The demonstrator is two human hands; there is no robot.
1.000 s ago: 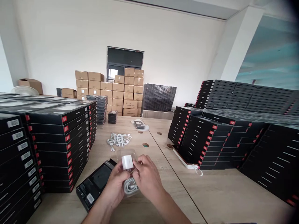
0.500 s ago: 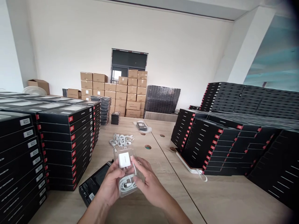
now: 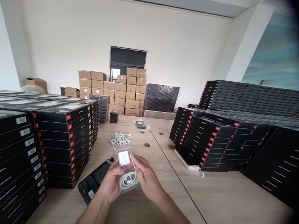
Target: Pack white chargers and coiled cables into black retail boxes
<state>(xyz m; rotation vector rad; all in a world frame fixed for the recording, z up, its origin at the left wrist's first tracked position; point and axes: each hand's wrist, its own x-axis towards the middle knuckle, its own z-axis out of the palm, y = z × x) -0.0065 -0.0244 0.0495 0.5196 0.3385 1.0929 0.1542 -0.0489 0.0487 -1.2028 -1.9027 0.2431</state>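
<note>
Between my hands is a clear plastic tray (image 3: 130, 168) with a white charger plug (image 3: 124, 158) in its upper part and a coiled white cable (image 3: 129, 180) below. My left hand (image 3: 112, 180) grips the tray's left side, thumb over the edge by the plug's prongs. My right hand (image 3: 146, 175) closes on the right side, its fingertips pinching the cable's end beside the plug. Under my left forearm lies a black box (image 3: 92, 180), partly hidden. Just beyond the tray sits a bundle of white cables (image 3: 121, 138).
Tall stacks of black boxes stand at left (image 3: 58, 149) and right (image 3: 198, 143). Farther back are a small wrapped package (image 3: 140, 124), black trays (image 3: 161, 97) and cardboard cartons (image 3: 120, 95). The wooden table (image 3: 168, 193) has round holes and a long seam.
My right thumb has drawn in from over the coiled cable toward the tray's right edge, leaving more of the coil in sight. The view has shifted slightly.
</note>
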